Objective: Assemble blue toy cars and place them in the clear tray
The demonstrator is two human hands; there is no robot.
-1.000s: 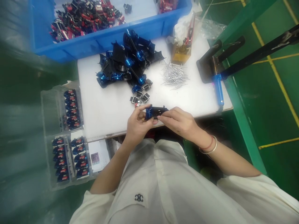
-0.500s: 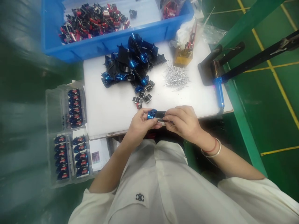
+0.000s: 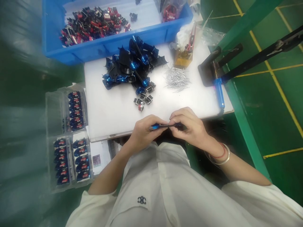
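Note:
My left hand (image 3: pixel 145 132) and my right hand (image 3: pixel 188 127) both grip a slim black and blue plastic part (image 3: pixel 165 126) edge-on above the table's front edge. My fingers hide most of it, with only its blue end and dark middle showing. Farther up the white table (image 3: pixel 111 116) lies a heap of similar blue and black parts (image 3: pixel 129 64). Small black clips (image 3: pixel 144 99) sit at the heap's near end, closest to my hands. To the right is a loose pile of thin metal pins (image 3: pixel 177 78).
A blue bin (image 3: pixel 94 52) of red and black pieces stands behind the table. A clear tray (image 3: pixel 68 138) of packed parts is at the left. A yellow box (image 3: pixel 183 55), a black fixture (image 3: pixel 209 67) and a blue-handled tool (image 3: pixel 219 93) occupy the right side.
The part has turned from lying broadside to edge-on between my fingers. Both hands have drawn closer together, and the view has shifted slightly.

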